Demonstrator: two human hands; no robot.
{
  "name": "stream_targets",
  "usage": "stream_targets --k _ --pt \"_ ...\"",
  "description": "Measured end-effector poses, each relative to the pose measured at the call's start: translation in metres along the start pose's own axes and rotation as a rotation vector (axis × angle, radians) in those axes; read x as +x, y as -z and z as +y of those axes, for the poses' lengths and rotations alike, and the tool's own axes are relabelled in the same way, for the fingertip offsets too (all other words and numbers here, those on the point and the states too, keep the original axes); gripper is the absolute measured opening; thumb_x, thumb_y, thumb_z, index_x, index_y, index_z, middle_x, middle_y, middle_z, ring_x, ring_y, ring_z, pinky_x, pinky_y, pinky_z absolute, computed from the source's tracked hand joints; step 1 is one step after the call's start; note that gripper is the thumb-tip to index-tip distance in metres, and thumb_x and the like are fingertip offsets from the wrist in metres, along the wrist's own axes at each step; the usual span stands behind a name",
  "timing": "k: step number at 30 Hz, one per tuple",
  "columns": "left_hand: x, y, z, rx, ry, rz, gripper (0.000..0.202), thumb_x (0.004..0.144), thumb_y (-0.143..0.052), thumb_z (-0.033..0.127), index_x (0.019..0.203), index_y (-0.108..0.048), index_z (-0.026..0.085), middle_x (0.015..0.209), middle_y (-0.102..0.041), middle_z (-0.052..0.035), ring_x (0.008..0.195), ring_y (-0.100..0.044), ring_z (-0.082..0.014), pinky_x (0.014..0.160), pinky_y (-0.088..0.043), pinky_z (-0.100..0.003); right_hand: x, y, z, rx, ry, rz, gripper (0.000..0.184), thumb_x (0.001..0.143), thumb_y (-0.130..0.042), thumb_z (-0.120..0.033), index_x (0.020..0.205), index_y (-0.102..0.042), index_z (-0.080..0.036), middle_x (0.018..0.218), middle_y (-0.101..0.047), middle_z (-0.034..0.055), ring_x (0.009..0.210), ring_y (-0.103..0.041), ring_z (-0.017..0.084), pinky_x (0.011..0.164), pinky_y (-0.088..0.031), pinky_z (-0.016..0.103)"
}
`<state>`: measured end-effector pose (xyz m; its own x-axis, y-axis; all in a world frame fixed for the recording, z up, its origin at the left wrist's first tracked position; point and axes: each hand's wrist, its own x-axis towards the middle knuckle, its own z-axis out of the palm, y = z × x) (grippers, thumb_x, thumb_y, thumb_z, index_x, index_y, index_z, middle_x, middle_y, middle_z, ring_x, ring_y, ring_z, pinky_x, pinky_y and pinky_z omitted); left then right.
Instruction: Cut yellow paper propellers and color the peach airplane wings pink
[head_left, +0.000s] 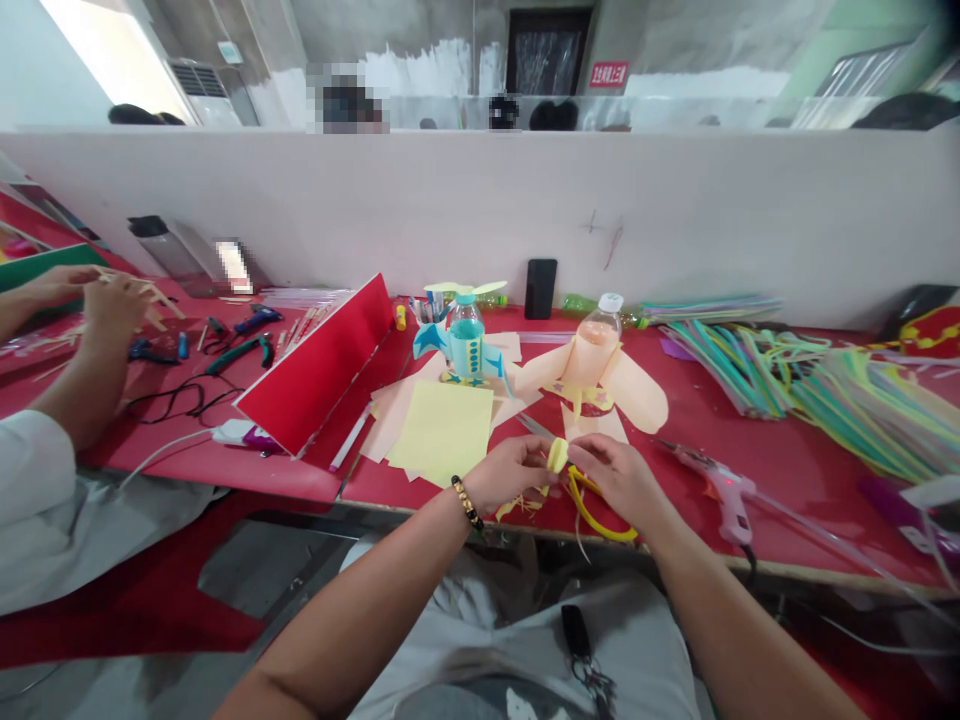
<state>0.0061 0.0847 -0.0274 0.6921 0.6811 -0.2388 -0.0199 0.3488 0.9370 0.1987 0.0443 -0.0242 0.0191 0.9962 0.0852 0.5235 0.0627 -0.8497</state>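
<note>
The yellow paper piece point(557, 455) is pinched between closed fingertips of your left hand point(510, 472) and right hand point(619, 478), just before the peach-wrapped bottle point(597, 365).

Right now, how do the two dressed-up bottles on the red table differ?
The blue bottle has a teal cap with a pale propeller; the peach bottle has a bare white cap. The blue bottle carries small blue fins, the peach bottle wide rounded flaps. Both stand upright on the red table, wrapped in paper.
</note>
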Motion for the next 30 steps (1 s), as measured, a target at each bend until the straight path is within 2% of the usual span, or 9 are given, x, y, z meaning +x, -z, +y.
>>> stream_targets --k 3,6,11,13,16,19,21,25,30 --pt "0.004 0.000 0.002 0.039 0.014 -0.020 0.031 0.068 -0.075 0.028 0.093 -0.062 0.016 0.079 -0.067 -0.0036 0.067 -0.067 -0.0145 0.056 -0.050 -0.021 0.006 -0.009 -0.005 0.300 -0.092 -0.068 0.028 0.078 -0.068 -0.045 0.079 -0.067 -0.018 0.071 -0.064 0.0008 0.067 -0.056 0.016 0.064 -0.042 0.028" --pt "0.009 0.006 0.007 0.072 0.019 -0.017 0.030 0.071 -0.073 0.037 0.089 -0.063 0.015 0.081 -0.067 -0.0042 0.069 -0.067 -0.0154 0.056 -0.050 -0.022 0.012 -0.010 -0.003 0.447 -0.172 -0.083 0.027 0.073 -0.073 -0.043 0.076 -0.069 -0.016 0.064 -0.064 0.0003 0.058 -0.053 0.013 0.056 -0.039 0.026" --pt "0.025 0.017 0.012 0.081 0.003 0.015 0.036 0.070 -0.074 0.046 0.074 -0.058 0.014 0.070 -0.065 -0.0035 0.063 -0.062 -0.0140 0.059 -0.052 -0.026 0.022 -0.006 0.004 0.586 -0.234 -0.021 0.027 0.071 -0.075 -0.040 0.066 -0.065 -0.016 0.054 -0.058 -0.0028 0.048 -0.047 0.008 0.049 -0.035 0.022" --pt "0.031 0.019 0.010 0.070 -0.013 0.041 0.038 0.069 -0.075 0.047 0.073 -0.056 0.015 0.067 -0.062 -0.0012 0.060 -0.059 -0.0123 0.058 -0.052 -0.026 0.025 -0.007 0.007 0.647 -0.258 0.010 0.028 0.069 -0.077 -0.038 0.062 -0.061 -0.017 0.052 -0.056 -0.0038 0.045 -0.045 0.007 0.047 -0.033 0.021" --pt "0.035 0.019 0.004 0.031 -0.052 0.045 0.042 0.065 -0.080 0.041 0.089 -0.055 0.017 0.073 -0.062 0.0006 0.065 -0.060 -0.0122 0.061 -0.052 -0.026 0.028 -0.011 0.013 0.735 -0.299 0.058 0.032 0.066 -0.080 -0.037 0.060 -0.055 -0.018 0.050 -0.053 -0.0051 0.042 -0.043 0.006 0.042 -0.030 0.020" --pt "0.036 0.018 -0.002 -0.022 -0.154 0.010 0.051 0.062 -0.083 0.031 0.102 -0.053 0.019 0.083 -0.064 0.0002 0.073 -0.061 -0.0125 0.064 -0.053 -0.025 0.028 -0.016 0.016 0.807 -0.333 0.100 0.037 0.064 -0.082 -0.037 0.059 -0.051 -0.018 0.049 -0.053 -0.0059 0.041 -0.041 0.005 0.040 -0.029 0.018" --pt "0.036 0.018 -0.006 -0.030 -0.208 0.008 0.046 0.063 -0.083 0.029 0.097 -0.054 0.018 0.083 -0.063 -0.0001 0.072 -0.060 -0.0116 0.064 -0.052 -0.024 0.026 -0.019 0.016 0.844 -0.359 0.117 0.039 0.062 -0.083 -0.038 0.059 -0.049 -0.018 0.048 -0.052 -0.0061 0.040 -0.042 0.005 0.040 -0.031 0.018" --pt "0.036 0.017 -0.010 0.008 -0.217 0.062 0.033 0.068 -0.079 0.033 0.081 -0.056 0.014 0.077 -0.061 -0.0007 0.066 -0.057 -0.0106 0.062 -0.050 -0.024 0.021 -0.023 0.012 0.895 -0.427 0.142 0.043 0.060 -0.084 -0.041 0.059 -0.048 -0.018 0.046 -0.051 -0.0064 0.039 -0.045 0.005 0.039 -0.032 0.017" --pt "0.031 0.010 -0.006 -0.116 -0.223 0.125 0.033 0.070 -0.077 0.036 0.079 -0.054 0.015 0.080 -0.057 0.0010 0.069 -0.055 -0.0091 0.065 -0.050 -0.023 0.015 -0.024 0.006 0.931 -0.449 0.158 0.043 0.062 -0.082 -0.048 0.065 -0.051 -0.019 0.046 -0.051 -0.0065 0.038 -0.046 0.007 0.037 -0.032 0.019"
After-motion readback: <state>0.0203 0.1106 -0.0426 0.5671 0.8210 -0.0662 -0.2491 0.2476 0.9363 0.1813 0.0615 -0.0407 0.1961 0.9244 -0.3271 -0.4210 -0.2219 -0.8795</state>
